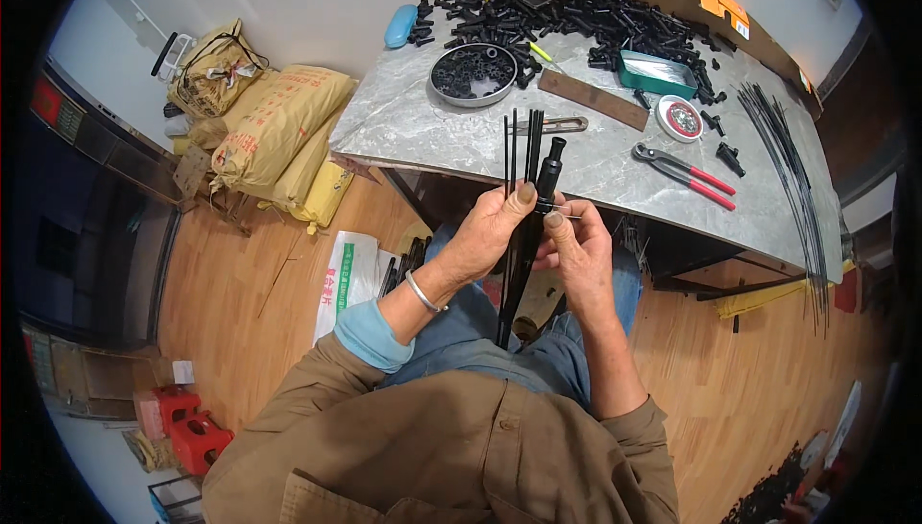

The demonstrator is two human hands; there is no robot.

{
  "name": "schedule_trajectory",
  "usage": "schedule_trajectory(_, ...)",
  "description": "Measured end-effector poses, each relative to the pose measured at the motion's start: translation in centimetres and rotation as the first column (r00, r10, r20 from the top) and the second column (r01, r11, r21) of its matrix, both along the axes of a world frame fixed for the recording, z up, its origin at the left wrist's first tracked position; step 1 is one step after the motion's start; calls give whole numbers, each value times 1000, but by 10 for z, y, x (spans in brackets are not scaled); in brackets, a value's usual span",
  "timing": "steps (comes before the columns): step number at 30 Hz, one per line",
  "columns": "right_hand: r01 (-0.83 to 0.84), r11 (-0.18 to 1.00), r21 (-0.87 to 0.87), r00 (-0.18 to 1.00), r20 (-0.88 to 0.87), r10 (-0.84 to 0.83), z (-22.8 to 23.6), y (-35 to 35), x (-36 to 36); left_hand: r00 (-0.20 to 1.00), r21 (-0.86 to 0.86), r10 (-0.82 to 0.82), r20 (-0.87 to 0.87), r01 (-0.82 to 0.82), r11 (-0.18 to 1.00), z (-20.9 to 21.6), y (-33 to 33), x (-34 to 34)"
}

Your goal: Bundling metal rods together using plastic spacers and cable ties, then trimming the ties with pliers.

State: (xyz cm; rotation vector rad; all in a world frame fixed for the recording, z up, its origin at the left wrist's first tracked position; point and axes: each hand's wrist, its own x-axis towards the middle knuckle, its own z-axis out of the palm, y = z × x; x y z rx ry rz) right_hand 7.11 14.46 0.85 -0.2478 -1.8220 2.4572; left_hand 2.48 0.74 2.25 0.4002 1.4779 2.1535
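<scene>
Above my lap, my left hand [485, 236] closes round a bundle of thin black rods [515, 284] that stand upright, their tops fanning apart. Against the bundle rests a black tubular fitting [552, 164] with a stepped top, tilted slightly right. My right hand [583, 260] meets it from the other side, thumb and fingers pinching a thin pale wire [569, 216] at the fitting's lower part. Both thumbs are close together there. The fingers behind the bundle are partly hidden.
On the grey table [384, 125] ahead lie red-handled cutters [706, 188], a flat brown bar [594, 99], a round tray [499, 98] of black rings, a green box [629, 80] and a heap of black fittings [615, 10]. Long black rods [788, 178] overhang the right edge. Yellow sacks [288, 125] stand left.
</scene>
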Motion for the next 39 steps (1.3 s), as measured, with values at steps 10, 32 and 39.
schedule_trajectory(10,-62,992,-109,998,-4,62,-6,4,-1,1000,8,-20,6,20,1000,-2,0,1)
schedule_trajectory(32,-238,971,-35,966,93,240,-16,12,-2,997,-13,-43,-60,42,999,2,-6,4)
schedule_trajectory(39,-178,984,14,975,137,175,-13,5,-6,969,-111,124,-215,-151,982,-1,3,9)
